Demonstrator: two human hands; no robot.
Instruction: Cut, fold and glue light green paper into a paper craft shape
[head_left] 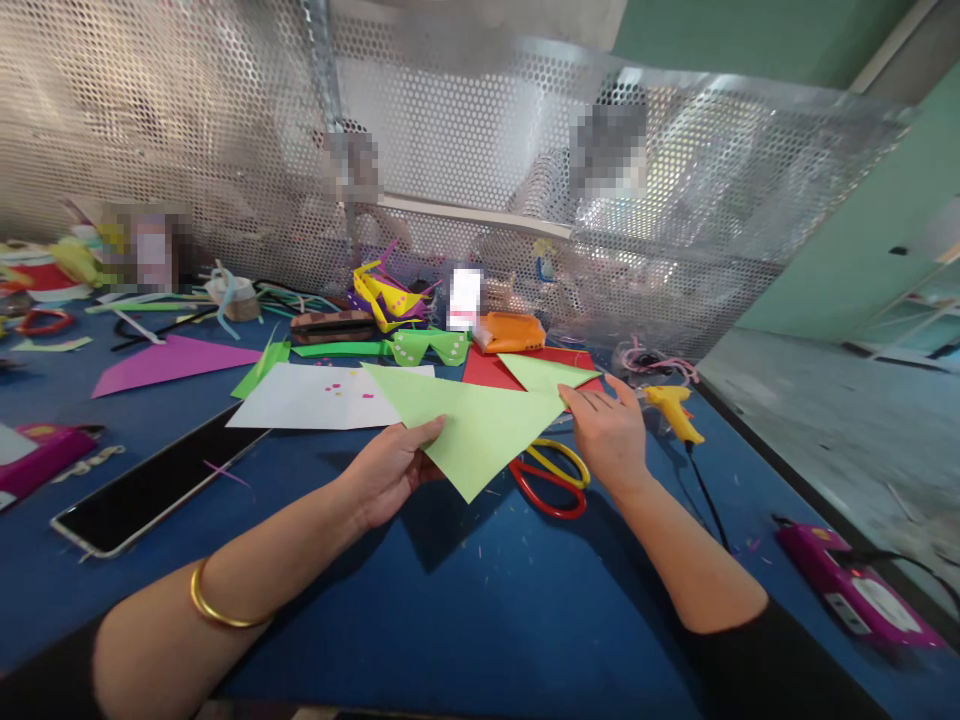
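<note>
A light green paper triangle [480, 425] is held up above the table, one corner pointing down toward me. My left hand [394, 470] grips its left edge, thumb on top and fingers underneath. At its right corner, my right hand [609, 430] pinches the paper between thumb and fingers. Another light green paper piece [547, 372] lies behind on a red sheet [487, 370]. Scissors with red and yellow handles [551, 485] rest beneath, their blades hidden. White paper [307, 395] with small coloured bits is partly covered by the triangle.
Left are a black-screened phone or tablet [161, 485] and purple paper [176, 362]. Green paper glasses [427, 347], an orange case [512, 332] and a brown pouch [330, 326] line the back. Right are a yellow glue gun [675, 410] and a magenta power strip [855, 585]. Perforated metal [465, 130] stands behind.
</note>
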